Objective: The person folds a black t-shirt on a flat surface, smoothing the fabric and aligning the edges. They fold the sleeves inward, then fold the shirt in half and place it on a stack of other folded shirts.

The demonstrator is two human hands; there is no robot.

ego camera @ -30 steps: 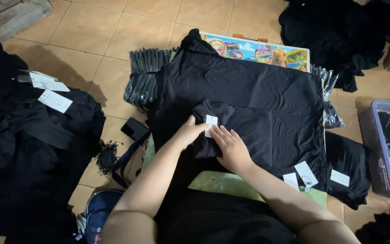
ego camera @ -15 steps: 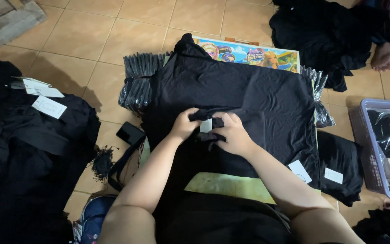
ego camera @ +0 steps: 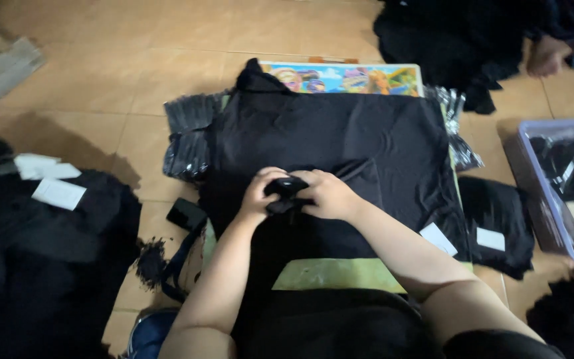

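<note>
Black garment [ego camera: 340, 139] lies spread over a board [ego camera: 340, 78], its near middle bunched between the left hand [ego camera: 260, 194] and right hand [ego camera: 327, 194], both clenched on it. Tan floor tiles [ego camera: 134, 60] lie bare beyond the board's far-left corner; dark clothing piles [ego camera: 41, 266] crowd both sides.

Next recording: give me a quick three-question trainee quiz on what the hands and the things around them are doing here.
1. True or false: both hands grip a bunched fold of the black garment.
2. What lies under the garment's far edge? A) colourful picture board B) metal tray C) folded newspaper
3. Fill in: the purple-rimmed plastic bin stands on the person's ____ side.

Key
1. True: the left hand and right hand pinch the fabric between them.
2. A: the colourful picture board.
3. Right.
</note>
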